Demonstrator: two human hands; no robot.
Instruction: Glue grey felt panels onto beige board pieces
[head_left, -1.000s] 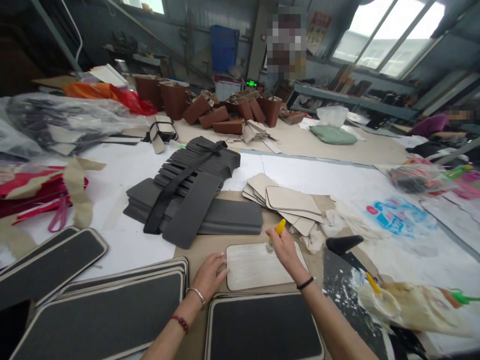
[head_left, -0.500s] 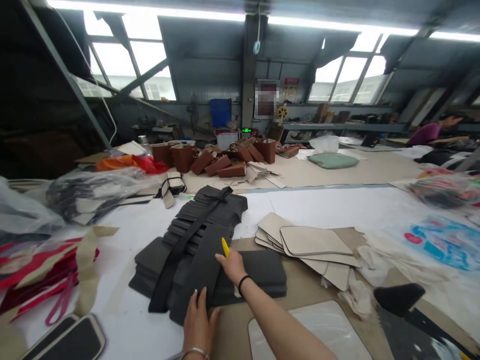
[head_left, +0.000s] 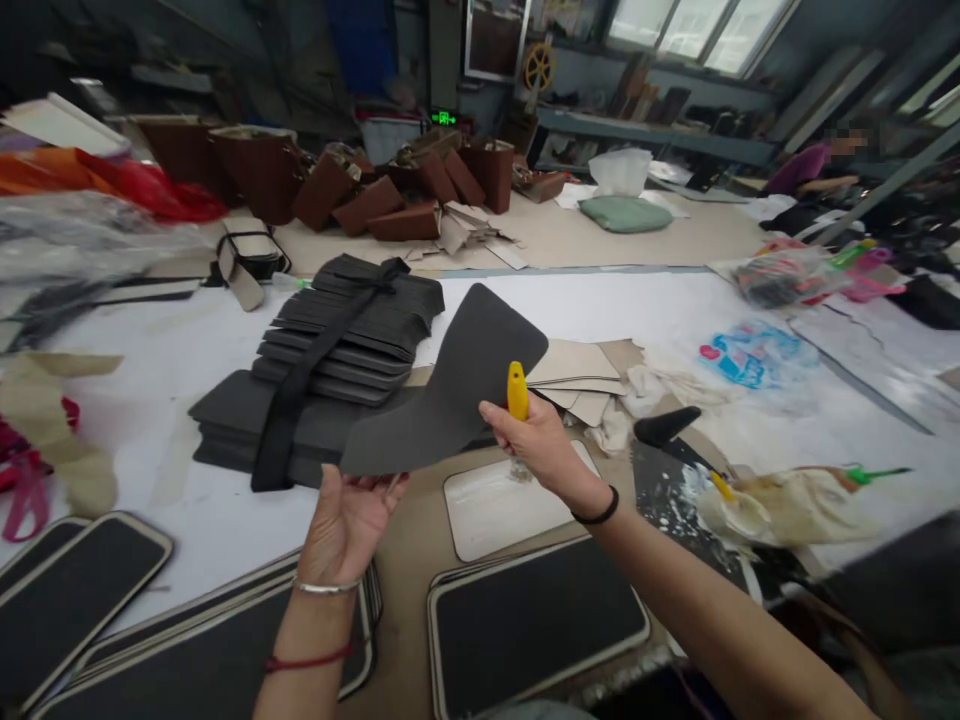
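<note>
We hold a dark sheet (head_left: 480, 370) up in front of us, bent along its length, its wide rounded end rising to the right and its other end dropping towards our left hand (head_left: 341, 530). That hand is half open, palm up, with its fingertips at the sheet's lower left edge. Our right hand (head_left: 544, 445) is closed round the yellow handle of a brush (head_left: 517, 390), just beside the sheet's right edge; we cannot tell whether its hidden fingers also pinch the sheet. Below the right hand lies a light panel (head_left: 502, 505) with rounded corners, streaked and shiny, its upper edge partly hidden by hand and brush. Close in front of its near edge sit dark pale-edged panels (head_left: 536, 620), and to their left, across a bare strip of brown board (head_left: 405, 600), lies another pale-edged stack (head_left: 225, 650). The sheet's lower left part overlaps our view of the dark stack (head_left: 345, 340) under its black strap (head_left: 300, 390), so room is tight on that side. Beige panels (head_left: 577, 375) and a crumpled cloth (head_left: 611, 425) crowd the right. Past the sheet's upper end, the white table covering (head_left: 637, 310) gives us the widest open stretch.
</note>
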